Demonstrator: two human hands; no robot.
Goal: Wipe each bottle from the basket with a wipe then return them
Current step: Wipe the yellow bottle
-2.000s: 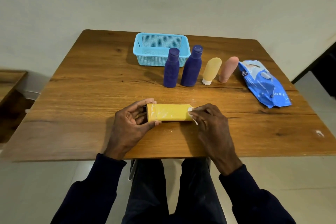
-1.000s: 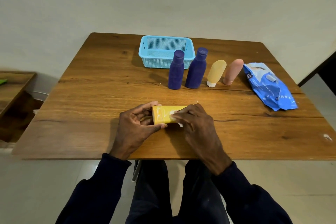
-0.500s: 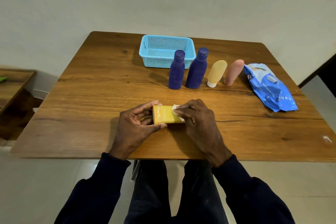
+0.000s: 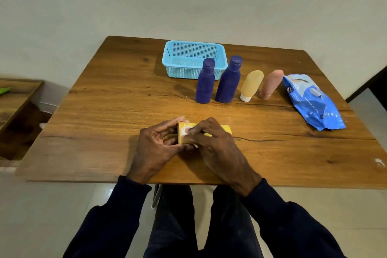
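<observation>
Five bottles stand or lie out of the basket point(image 4: 181, 71), and one of them, the yellow bottle point(image 4: 225, 129), lies on its side on the desk point(image 4: 104, 111) near the front edge, between the two hands. The left hand point(image 4: 155, 144) is curled round its left end and steadies it. The right hand point(image 4: 217, 146) lies over the middle, its fingers bent and pinning a small white wipe point(image 4: 184, 131) to the bottle's upper face.

The bottle looks like flat-sided plastic: probably light, stiff enough to take rubbing pressure, and unlikely to roll. Its skin has a sheen, so once damp it may turn slippery. A hold across the two narrow sides near one end seems safest, leaving the broad face free for the wipe. I cannot tell how full it is.

The two dark blue bottles point(image 4: 205, 81) point(image 4: 229, 80) stand upright just in front of the basket. Their narrow necks look a good place to lift them. The pale yellow tube point(image 4: 251, 85) and pink tube point(image 4: 271, 84) stand cap-down and leaning, and look soft and squeezable, so a gentle hold at mid-body would suit.

No bottle shows a readable label. The blue wipes packet point(image 4: 314, 102) at the right carries white print. A few letters near its top look like "mee", and the rest is too small to read.
</observation>
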